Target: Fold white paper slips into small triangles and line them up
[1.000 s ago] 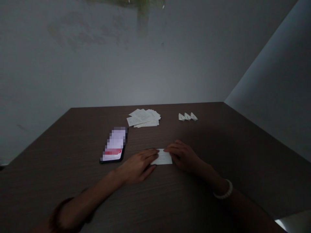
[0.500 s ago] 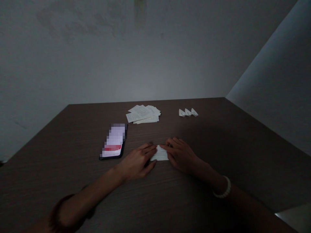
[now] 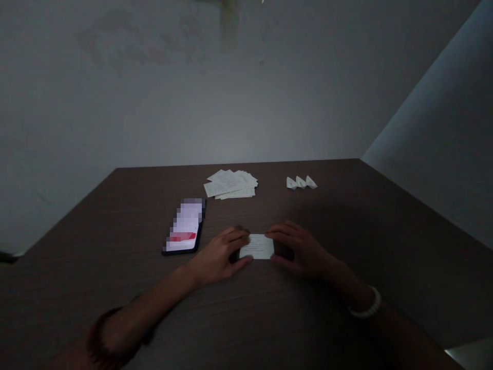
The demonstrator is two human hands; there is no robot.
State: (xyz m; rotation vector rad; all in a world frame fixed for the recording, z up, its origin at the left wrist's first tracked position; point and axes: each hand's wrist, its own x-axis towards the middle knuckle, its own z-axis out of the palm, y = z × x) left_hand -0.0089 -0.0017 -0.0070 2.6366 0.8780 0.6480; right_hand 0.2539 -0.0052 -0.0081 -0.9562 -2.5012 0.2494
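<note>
A small printed slip of paper (image 3: 259, 247) lies on the table in front of me. My left hand (image 3: 222, 257) grips its left side, fingertips on the upper corner and thumb on the lower one. At the opposite side, my right hand (image 3: 302, 249) has its fingertips on the top right corner and its thumb by the bottom right corner. The slip's middle shows between the hands, with lines of text on it. It looks folded, though I cannot make out the layers.
A phone (image 3: 185, 226) with a lit screen lies left of the hands. Farther back is a loose pile of printed paper slips (image 3: 233, 182). Three small folded paper pieces (image 3: 301, 183) sit in a row at the back right. Behind the brown table (image 3: 146, 185) stands a wall.
My right hand has shifted right, from over the slip to its right edge, so more of the slip shows. My left thumb has moved onto the slip's lower corner. The view has shifted slightly.
</note>
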